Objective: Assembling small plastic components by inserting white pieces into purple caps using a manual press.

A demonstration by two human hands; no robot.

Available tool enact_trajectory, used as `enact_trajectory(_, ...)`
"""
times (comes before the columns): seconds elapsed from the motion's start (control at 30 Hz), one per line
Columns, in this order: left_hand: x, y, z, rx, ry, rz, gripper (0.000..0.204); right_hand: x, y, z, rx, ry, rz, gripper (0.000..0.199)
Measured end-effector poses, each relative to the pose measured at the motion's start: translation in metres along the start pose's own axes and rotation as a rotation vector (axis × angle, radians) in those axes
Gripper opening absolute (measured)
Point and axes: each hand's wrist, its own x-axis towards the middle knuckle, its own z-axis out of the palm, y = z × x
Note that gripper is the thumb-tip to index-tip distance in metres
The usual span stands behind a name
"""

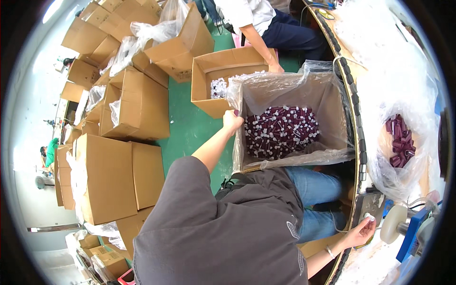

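Box point(327, 102), lined with a clear bag point(266, 88) and part full of dark purple tubes point(281, 130) with white caps, stands on the green floor point(187, 121) at the person's knees, hard against the curved worktop point(380, 57) on the right. Left hand point(232, 120) grips the near-left rim of it, fingers curled over card and plastic together. Right hand point(362, 231) lies at the worktop's edge with a small white piece point(369, 217) pinched at its fingertips, just beside a white wheel point(393, 222). On the worktop another bag point(403, 156) holds more purple tubes. Brown cartons point(114, 180) crowd the floor on the left, stacked close, leaving only a narrow green strip beside the box. Behind it sits an open carton point(228, 64) of white pieces, where a co-worker's hand point(275, 68) rests on the rim.
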Motion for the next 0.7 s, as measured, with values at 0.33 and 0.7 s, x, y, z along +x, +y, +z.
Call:
enact_trajectory(0.33, 0.004, -0.005, 0.002, 0.004, 0.019, 0.008, 0.004, -0.003, -0.001, 0.001, 0.02, 0.015, 0.015, 0.029)
enact_trajectory(0.7, 0.008, -0.008, 0.003, -0.097, -0.025, 0.035, 0.009, -0.012, -0.023, -0.011, 0.029, 0.156, -0.01, 0.033)
